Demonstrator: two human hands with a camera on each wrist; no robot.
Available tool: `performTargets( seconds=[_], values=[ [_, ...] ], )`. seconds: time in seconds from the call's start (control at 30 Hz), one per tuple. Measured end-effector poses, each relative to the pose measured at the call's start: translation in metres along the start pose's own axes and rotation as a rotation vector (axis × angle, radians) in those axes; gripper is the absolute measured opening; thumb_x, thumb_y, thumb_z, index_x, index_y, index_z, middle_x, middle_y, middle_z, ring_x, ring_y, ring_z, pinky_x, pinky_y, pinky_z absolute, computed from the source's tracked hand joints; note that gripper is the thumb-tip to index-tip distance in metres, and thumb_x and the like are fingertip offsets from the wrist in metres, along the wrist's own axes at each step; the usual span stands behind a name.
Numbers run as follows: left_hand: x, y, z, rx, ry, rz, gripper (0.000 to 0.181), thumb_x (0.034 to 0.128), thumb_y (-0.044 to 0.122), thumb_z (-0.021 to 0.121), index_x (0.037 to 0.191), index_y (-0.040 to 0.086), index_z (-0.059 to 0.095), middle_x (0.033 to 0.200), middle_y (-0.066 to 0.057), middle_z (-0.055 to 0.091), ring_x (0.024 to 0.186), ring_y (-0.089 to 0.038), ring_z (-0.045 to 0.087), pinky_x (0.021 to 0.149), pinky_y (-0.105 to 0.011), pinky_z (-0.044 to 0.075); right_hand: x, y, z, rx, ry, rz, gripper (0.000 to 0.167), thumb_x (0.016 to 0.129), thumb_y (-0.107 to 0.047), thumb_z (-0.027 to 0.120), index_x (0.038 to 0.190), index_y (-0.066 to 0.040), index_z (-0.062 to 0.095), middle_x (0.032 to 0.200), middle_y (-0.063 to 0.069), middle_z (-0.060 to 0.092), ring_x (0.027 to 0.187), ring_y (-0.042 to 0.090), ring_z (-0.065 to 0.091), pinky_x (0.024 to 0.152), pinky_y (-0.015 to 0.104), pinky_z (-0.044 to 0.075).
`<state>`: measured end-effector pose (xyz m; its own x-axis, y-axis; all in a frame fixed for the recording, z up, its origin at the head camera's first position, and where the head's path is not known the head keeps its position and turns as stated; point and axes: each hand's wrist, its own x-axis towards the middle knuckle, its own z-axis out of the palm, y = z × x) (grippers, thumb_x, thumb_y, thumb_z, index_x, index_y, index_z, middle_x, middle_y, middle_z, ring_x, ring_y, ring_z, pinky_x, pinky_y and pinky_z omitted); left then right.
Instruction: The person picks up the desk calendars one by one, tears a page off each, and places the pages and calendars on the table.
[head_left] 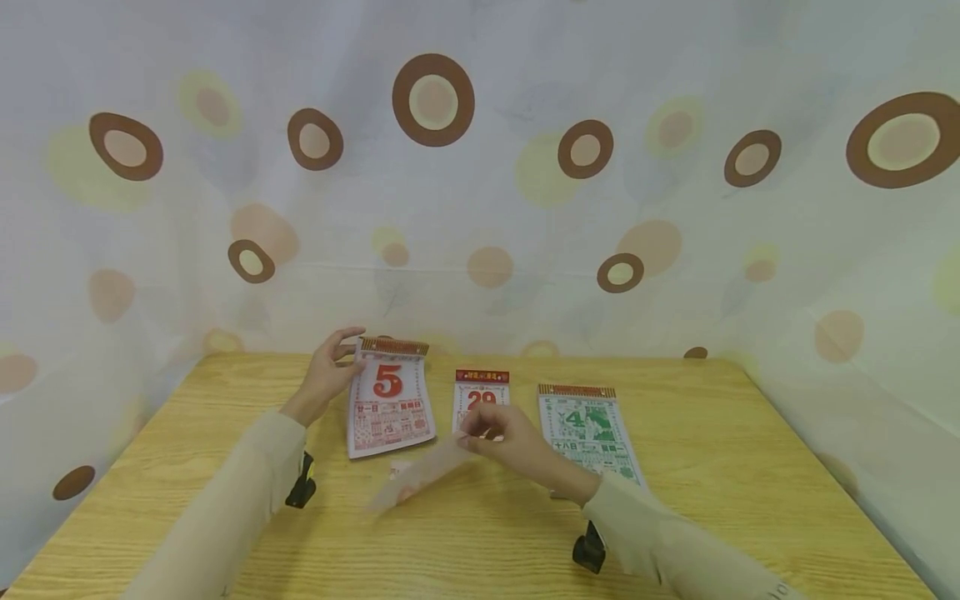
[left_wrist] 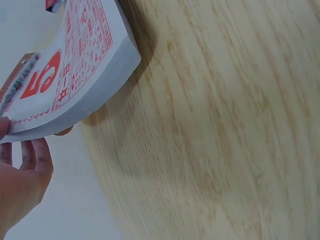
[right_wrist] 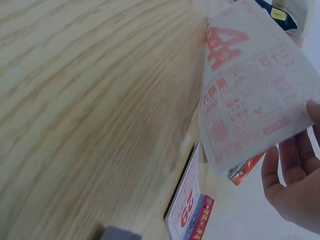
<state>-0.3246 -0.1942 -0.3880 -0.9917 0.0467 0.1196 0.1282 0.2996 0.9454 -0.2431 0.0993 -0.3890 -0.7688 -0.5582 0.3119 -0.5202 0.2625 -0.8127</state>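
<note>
Head view shows a person at a wooden surface (head_left: pixel 480 550), two sleeved arms reaching in from 7 and 5 o'clock. The left grip (head_left: pixel 327 375) holds the tear-off calendar with the red 5 (head_left: pixel 390 408) at its 10 o'clock edge. In the left wrist view, the thumb lies on the front, the other fingers come behind, and the pages bow in a curve.

The right grip (head_left: pixel 513 442) is narrow, pinching a thin loose sheet (head_left: pixel 431 477) between thumb and finger. From that hand the sheet slants away toward 8 o'clock, blurred in the head view; the right wrist view shows red print on it, including a large figure.

Just beyond the right grip, at its 11 o'clock, lies the calendar with the red 29 (head_left: pixel 482 394), smaller and partly hidden by the hand. At 3 o'clock of the same grip lies the calendar with the green 4 (head_left: pixel 592 425), its lower end partly covered by the forearm. Toward 12 o'clock hangs a pale backdrop (head_left: pixel 480 208) with brown rings.
</note>
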Motion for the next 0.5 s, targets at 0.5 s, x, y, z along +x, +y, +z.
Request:
performTargets(
  seconds=[0.5],
  values=[
    [-0.001,-0.006,0.001,-0.002,-0.011,0.030,0.053,0.0891,-0.007,0.042,0.137,0.008,0.024,0.132,-0.028,0.043,0.111,-0.046,0.051,0.089,-0.044,0.048,-0.013,0.016,0.000,-0.015,-0.238,-0.015,0.004,0.083,-0.007,0.064,0.087,-0.006,0.063,0.085,0.010,0.066,0.080,0.004,0.060,0.074,0.028,0.054]
  ],
)
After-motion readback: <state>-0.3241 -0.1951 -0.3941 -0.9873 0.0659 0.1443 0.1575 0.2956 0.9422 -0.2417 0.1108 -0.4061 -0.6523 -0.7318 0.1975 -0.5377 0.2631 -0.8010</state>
